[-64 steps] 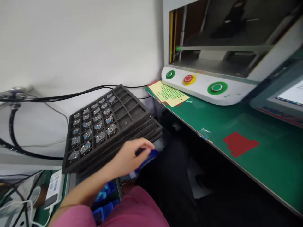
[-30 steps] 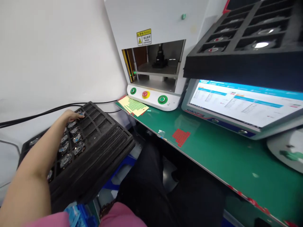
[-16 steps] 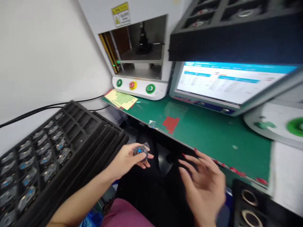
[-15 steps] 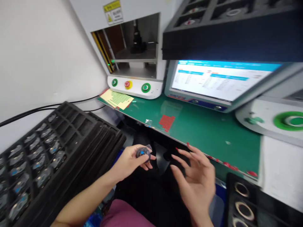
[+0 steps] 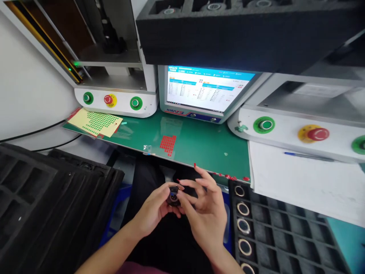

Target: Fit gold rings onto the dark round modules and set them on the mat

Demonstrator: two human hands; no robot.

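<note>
The left hand (image 5: 154,213) has its thumb and fingers curled round a small black round part (image 5: 173,198), pinching it above the lap, just short of the edge of the green surface (image 5: 137,133). The right hand (image 5: 207,215) has its thumb at the right side of the part and its other fingers fanned loosely upward; whether it grips the part too, I cannot tell. "HIRAYS" reads on the frame of the monitor (image 5: 199,91) and again at the top left of its display; the smaller text is too fine to read. To the right, a black tray (image 5: 272,232) shows five rings (image 5: 243,208) down its left column, with bare cells beside them. To the left stands a stack of black trays (image 5: 57,213), the cells in view on top bare. Above the monitor, another tray (image 5: 222,40) holds round parts (image 5: 213,6) in its cells.
</note>
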